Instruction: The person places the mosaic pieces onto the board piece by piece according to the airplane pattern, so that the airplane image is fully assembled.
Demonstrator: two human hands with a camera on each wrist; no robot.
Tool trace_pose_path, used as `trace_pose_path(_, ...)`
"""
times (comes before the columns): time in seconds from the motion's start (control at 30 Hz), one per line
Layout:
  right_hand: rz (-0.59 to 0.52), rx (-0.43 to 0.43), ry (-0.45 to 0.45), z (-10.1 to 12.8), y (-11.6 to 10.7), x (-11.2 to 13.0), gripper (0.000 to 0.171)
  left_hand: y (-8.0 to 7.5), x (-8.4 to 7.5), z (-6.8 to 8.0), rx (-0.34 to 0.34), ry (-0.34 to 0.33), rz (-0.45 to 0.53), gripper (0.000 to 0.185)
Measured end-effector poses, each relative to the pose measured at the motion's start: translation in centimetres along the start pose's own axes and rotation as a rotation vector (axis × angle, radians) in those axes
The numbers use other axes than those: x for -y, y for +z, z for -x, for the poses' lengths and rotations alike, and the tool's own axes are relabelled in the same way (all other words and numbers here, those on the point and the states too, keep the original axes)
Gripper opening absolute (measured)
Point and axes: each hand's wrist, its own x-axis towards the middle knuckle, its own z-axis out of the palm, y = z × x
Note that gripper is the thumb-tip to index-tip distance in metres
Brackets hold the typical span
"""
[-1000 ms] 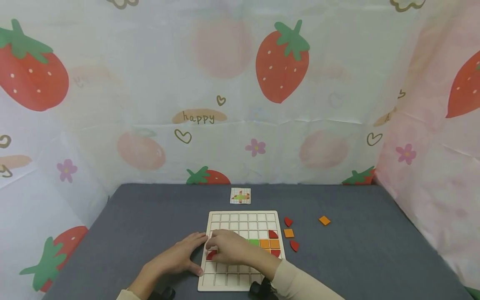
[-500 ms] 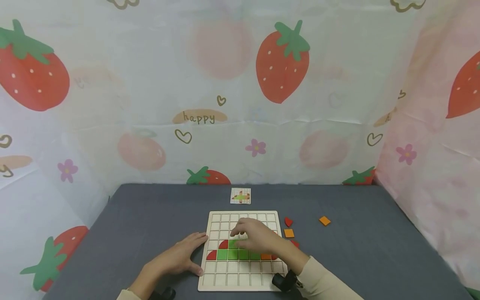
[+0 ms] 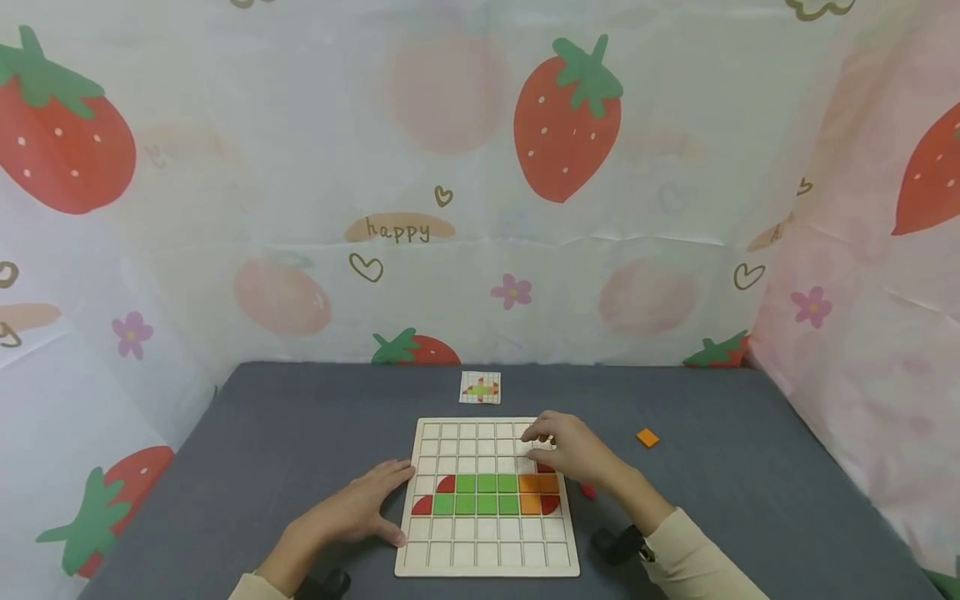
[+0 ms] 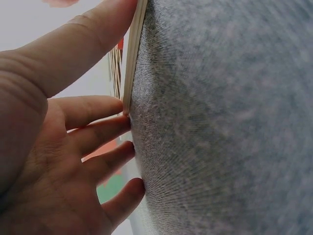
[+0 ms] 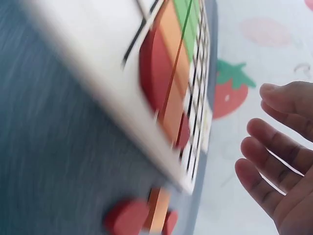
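Note:
A pale wooden grid board [image 3: 486, 553] lies on the table. Two rows of it carry green square tiles [image 3: 465, 504], orange squares [image 3: 529, 504] and red rounded-corner pieces [image 3: 422, 505]. My left hand [image 3: 345, 508] rests at the board's left edge, thumb and fingertips against the rim, fingers spread. Over the board's far right corner hovers my right hand [image 3: 577, 450], fingers loosely bent with nothing between them. In the right wrist view, loose red pieces [image 5: 126, 216] and an orange square [image 5: 157, 209] lie beside the board; my right hand hides most of these in the head view.
Behind the board lies a small pattern card [image 3: 480, 387]. Farther right, a single orange square [image 3: 647, 437] sits apart on the grey tabletop [image 3: 735, 483]. A strawberry-print curtain [image 3: 465, 183] hangs behind and at both sides.
My right hand has moved from the board's left part, across the tiles, to its far right corner, uncovering the green and red pieces. The left hand stays at the edge.

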Motion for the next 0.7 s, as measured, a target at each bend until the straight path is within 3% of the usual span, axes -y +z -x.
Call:
trace_pose_path(0.4, 0.101, -0.128, 0.077, 1.6, -2.9, -4.7, 0.019, 0.0, 0.3, -0.2, -0.001, 0.009, -0.009, 0.095)
trace_pose_path(0.7, 0.153, -0.14, 0.163, 2.6, -4.5, -7.7, 0.022, 0.1, 0.4, 0.0, -0.007, 0.028, 0.0, 0.094)
